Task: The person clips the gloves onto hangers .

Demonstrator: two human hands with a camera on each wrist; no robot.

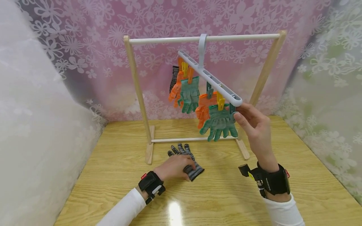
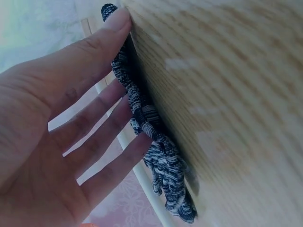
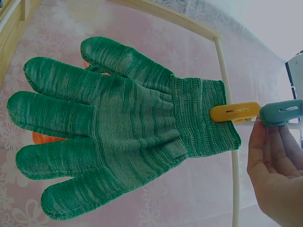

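Observation:
On the table lies a dark grey striped knit glove [image 1: 193, 171], its fingers pointing away from me. My left hand [image 1: 173, 168] rests over its cuff; the left wrist view shows the thumb and fairly straight fingers touching the glove [image 2: 163, 163]. My right hand [image 1: 255, 130] pinches a dark teal clip [image 1: 232, 110] at the near end of a hanger [image 1: 219, 84]. Beside that clip, a yellow clip [image 1: 221, 102] holds a green glove [image 1: 220, 122]. The right wrist view shows this green glove [image 3: 132, 127] and the fingertips at the teal clip [image 3: 283, 112].
The hanger hooks over the white top bar [image 1: 167, 40] of a wooden rack [image 1: 135, 81]. Orange gloves [image 1: 204, 108], another green glove [image 1: 190, 92] and a dark glove [image 1: 174, 78] hang farther along. Patterned curtains [image 1: 110, 56] stand behind and at the sides of the table [image 1: 113, 175].

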